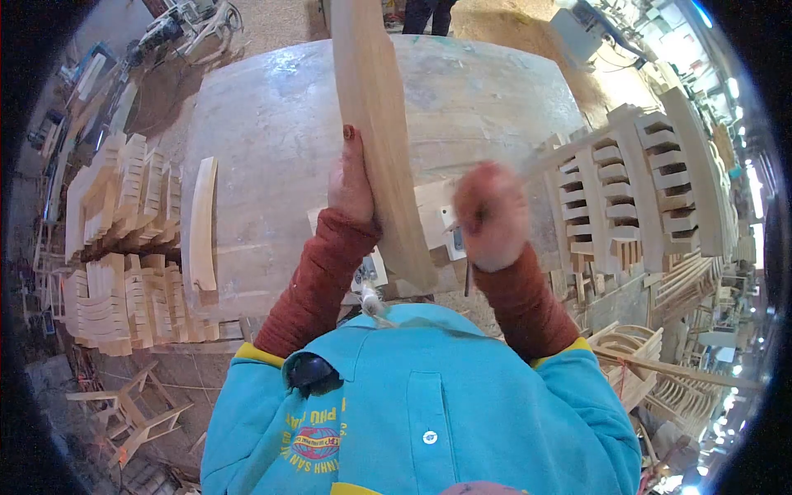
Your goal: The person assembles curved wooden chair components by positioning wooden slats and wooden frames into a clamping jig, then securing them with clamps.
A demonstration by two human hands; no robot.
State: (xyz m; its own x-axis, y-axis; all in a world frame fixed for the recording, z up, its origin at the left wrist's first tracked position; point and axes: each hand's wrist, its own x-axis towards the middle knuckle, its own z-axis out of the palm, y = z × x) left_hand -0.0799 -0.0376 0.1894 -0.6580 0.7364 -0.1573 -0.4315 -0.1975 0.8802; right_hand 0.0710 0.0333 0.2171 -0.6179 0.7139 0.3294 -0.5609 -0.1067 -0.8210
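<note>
A long, shaped wooden board (375,124) rises lengthwise in front of me, its near end close to my chest and its far end past the top of the view. My left hand (353,186) grips its left edge, thumb along the side and fingers hidden behind the wood. To the right of the board, my right hand (493,214) is blurred by motion and curled closed; I cannot tell what is in it. Beneath and between the hands, a pale wooden block with metal fittings (455,241) shows on the worktable (272,107).
A curved wooden slat (203,223) lies on the table's left side. Stacked wooden parts (124,297) stand at the left, and slotted wooden pieces (652,181) are piled at the right. Beyond the far edge stand a person's dark-trousered legs (429,15).
</note>
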